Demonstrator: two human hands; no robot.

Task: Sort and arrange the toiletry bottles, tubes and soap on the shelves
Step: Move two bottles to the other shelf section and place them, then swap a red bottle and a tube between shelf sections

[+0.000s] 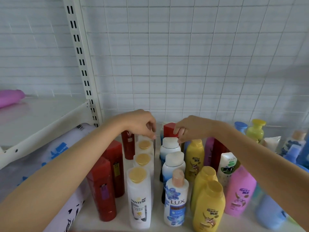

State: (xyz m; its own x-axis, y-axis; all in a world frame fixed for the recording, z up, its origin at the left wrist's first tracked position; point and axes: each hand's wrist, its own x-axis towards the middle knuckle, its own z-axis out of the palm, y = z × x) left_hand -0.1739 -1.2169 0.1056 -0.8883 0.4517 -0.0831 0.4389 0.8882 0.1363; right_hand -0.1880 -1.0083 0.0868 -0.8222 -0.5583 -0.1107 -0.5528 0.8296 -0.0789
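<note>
Nearest you stand the front bottles of each row on the shelf (117, 221): a white Pantene bottle (139, 198) with a gold cap, a Lux bottle (175, 200) with a pink cap, and a yellow bottle (208, 207). Behind them the rows run back by colour, with the red bottles (107, 181) to the left.

Your left hand (140, 123) reaches to the far end of the Pantene row, fingers curled downward with the tips together just above the rearmost gold cap (144, 144); whether they pinch anything, you cannot tell. Your right hand (189, 127) is curled around the red cap (169, 129) of a bottle at the back, above the white-capped bottle (169, 148).

These are likely rigid plastic bottles, smooth and a little slippery, and heavy if full. Tall and narrow, they should tip easily in such tight rows. Take each by the shoulder or upper body rather than the cap alone, since a flip cap may pop open. Lift straight up before moving sideways, so that the neighbours stay standing.
</note>
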